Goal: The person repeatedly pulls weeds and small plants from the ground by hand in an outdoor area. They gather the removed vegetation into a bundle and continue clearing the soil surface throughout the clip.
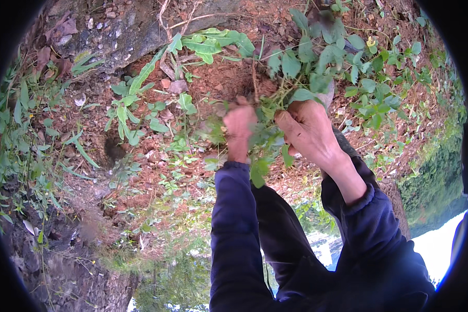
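My right hand (310, 130) is curled shut on green leafy stems (282, 93) that rise from the reddish soil. Between my two hands hang loose broad leaves (260, 169). To the left, my left hand (240, 123) is low over the ground among leaves. It is blurred by motion, and its fingers are partly hidden, so I cannot tell whether it grips anything. A thin brown stalk (254, 80) stands upright just above it.
A large grey rock (128, 31) borders the soil at the top left. A long-leaved green weed (208, 43) grows beside it. Denser leafy plants (378, 95) spread to the right. A small dark hole (115, 150) lies left. My dark-trousered leg (284, 230) is below.
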`<control>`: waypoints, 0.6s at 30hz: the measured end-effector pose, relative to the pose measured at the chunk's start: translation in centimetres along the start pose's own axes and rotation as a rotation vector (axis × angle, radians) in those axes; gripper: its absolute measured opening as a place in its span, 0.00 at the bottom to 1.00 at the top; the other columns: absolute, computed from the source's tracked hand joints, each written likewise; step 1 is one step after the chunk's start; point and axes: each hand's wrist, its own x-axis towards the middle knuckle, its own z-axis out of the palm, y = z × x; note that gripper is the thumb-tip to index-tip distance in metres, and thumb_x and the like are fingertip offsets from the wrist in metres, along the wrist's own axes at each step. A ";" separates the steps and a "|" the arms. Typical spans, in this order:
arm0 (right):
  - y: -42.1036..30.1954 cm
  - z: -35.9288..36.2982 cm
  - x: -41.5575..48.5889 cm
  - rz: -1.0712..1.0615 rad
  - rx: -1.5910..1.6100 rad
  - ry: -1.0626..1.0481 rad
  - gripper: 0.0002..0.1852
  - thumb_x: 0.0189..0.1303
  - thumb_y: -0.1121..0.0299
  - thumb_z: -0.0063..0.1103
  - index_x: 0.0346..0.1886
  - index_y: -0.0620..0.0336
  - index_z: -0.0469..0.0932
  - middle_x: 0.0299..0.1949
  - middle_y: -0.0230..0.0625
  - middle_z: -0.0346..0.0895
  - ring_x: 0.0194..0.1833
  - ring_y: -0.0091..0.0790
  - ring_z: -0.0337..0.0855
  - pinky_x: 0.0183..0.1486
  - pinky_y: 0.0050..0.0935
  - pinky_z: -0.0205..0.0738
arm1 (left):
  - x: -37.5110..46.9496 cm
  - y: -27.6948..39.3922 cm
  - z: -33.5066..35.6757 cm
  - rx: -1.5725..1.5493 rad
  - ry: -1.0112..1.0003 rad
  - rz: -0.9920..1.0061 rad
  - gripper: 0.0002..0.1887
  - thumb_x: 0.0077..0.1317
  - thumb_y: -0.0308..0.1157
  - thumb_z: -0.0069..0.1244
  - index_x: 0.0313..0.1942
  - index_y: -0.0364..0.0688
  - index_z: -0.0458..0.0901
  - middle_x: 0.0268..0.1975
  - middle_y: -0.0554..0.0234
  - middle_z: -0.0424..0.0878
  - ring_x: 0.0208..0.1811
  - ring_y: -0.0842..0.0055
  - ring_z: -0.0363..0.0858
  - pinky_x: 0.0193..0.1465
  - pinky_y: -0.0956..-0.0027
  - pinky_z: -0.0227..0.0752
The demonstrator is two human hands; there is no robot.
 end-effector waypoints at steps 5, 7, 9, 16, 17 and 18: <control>-0.7 -0.3 -0.3 0.121 0.071 -0.083 0.25 0.62 0.55 0.54 0.16 0.70 0.72 0.12 0.48 0.70 0.20 0.49 0.80 0.32 0.44 0.74 | 2.7 -10.4 -2.2 0.143 0.320 -0.342 0.22 0.64 0.44 0.53 0.46 0.34 0.68 0.40 0.47 0.77 0.26 0.67 0.81 0.26 0.61 0.77; -1.0 -0.3 -0.3 0.103 0.071 -0.075 0.25 0.62 0.56 0.53 0.16 0.70 0.73 0.11 0.46 0.70 0.18 0.44 0.80 0.31 0.41 0.74 | 2.9 -12.2 -2.5 0.061 0.221 -0.378 0.35 0.58 0.51 0.61 0.51 0.30 0.67 0.48 0.43 0.77 0.41 0.60 0.84 0.40 0.56 0.80; -1.1 -0.2 -0.3 0.110 0.088 -0.098 0.25 0.62 0.57 0.53 0.16 0.70 0.73 0.11 0.47 0.70 0.18 0.43 0.81 0.30 0.41 0.74 | 3.1 -12.6 -2.0 0.050 0.202 -0.413 0.40 0.58 0.52 0.62 0.53 0.25 0.63 0.47 0.41 0.76 0.41 0.59 0.85 0.40 0.54 0.80; -0.9 0.1 -0.3 0.149 0.094 -0.113 0.24 0.62 0.60 0.52 0.16 0.70 0.73 0.10 0.46 0.68 0.16 0.41 0.81 0.27 0.38 0.74 | 4.6 -13.2 2.0 0.032 0.357 -0.476 0.39 0.57 0.55 0.59 0.48 0.22 0.71 0.37 0.48 0.83 0.38 0.62 0.86 0.38 0.60 0.80; -0.9 0.2 -0.3 0.110 0.079 -0.088 0.24 0.62 0.59 0.52 0.16 0.70 0.73 0.10 0.46 0.68 0.16 0.41 0.81 0.27 0.38 0.74 | 4.9 -13.2 2.3 -0.029 0.279 -0.513 0.31 0.57 0.54 0.59 0.43 0.30 0.77 0.37 0.50 0.84 0.38 0.58 0.86 0.41 0.56 0.79; -0.8 0.3 -0.3 0.082 0.058 -0.085 0.24 0.62 0.59 0.52 0.16 0.71 0.73 0.10 0.46 0.68 0.16 0.41 0.81 0.27 0.39 0.74 | 4.8 -13.3 2.6 -0.182 0.337 -0.483 0.24 0.57 0.52 0.59 0.37 0.38 0.82 0.36 0.52 0.84 0.38 0.55 0.86 0.44 0.52 0.78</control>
